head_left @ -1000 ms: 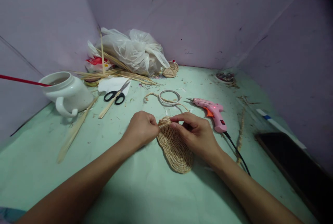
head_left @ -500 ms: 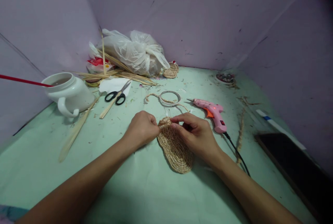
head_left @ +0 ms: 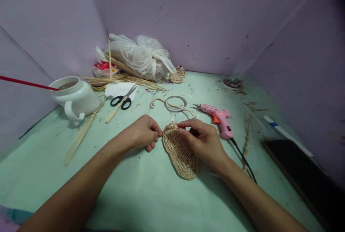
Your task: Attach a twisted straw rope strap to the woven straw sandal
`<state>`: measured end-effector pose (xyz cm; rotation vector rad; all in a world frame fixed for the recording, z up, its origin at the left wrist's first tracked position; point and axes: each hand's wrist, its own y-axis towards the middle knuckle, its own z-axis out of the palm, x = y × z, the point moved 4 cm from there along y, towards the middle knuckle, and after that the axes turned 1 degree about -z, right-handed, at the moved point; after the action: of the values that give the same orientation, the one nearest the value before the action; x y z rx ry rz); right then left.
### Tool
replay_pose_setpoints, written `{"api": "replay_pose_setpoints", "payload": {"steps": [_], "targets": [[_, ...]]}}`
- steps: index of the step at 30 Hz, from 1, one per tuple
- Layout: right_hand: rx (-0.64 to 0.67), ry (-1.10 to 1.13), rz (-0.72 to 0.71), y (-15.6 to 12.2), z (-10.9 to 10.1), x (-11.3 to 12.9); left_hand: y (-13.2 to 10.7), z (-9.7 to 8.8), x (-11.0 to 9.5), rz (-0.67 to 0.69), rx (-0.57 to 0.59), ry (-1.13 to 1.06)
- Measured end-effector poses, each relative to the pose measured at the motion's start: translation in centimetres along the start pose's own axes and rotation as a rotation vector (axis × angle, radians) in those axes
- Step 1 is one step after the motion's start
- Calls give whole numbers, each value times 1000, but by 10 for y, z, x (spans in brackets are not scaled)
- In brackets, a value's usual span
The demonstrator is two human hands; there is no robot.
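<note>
A small woven straw slipper (head_left: pixel 180 153), built from coiled braid with a band over its toe end, lies slanted on the table in front of me. My right hand (head_left: pixel 201 137) grips its upper right side, thumb and index finger pinched at the edge of the band. At the left edge of the slipper is my left hand (head_left: pixel 147 133), fingertips pressed together right beside the band; whatever lies between them is too small to make out. Just beyond the slipper sit a ring-shaped roll (head_left: pixel 176 103) and a piece of twisted straw cord (head_left: pixel 159 100).
To the right lies a pink glue gun (head_left: pixel 218 117) with its red light on; beyond it is a dark phone-like slab (head_left: pixel 299 174). Scissors (head_left: pixel 122 100), a white mug (head_left: pixel 77 97) and straw strips (head_left: pixel 83 135) are on the left. A plastic bag (head_left: pixel 140 58) rests against the wall.
My left hand has drawn slightly left, off the slipper's band, and its lower fingers have loosened. My right hand and the slipper stay nearly where they were. The camera view has shifted a little.
</note>
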<state>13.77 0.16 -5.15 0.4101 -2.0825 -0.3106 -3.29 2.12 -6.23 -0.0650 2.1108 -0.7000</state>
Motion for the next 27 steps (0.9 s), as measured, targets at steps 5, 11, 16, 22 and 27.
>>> {"api": "replay_pose_setpoints", "payload": {"steps": [5,11,16,22,27], "targets": [[-13,5,13,0,-1,0,-1,-8,4,44,-154,102],[-7,30,24,-1,-2,1,1,-3,-1,156,-237,70],[13,54,41,-3,-5,-4,-1,2,-5,254,-223,92],[9,19,144,-4,-7,-19,-2,7,-4,308,-278,154],[1,75,211,-6,-3,-22,-2,11,-2,328,-289,160]]}}
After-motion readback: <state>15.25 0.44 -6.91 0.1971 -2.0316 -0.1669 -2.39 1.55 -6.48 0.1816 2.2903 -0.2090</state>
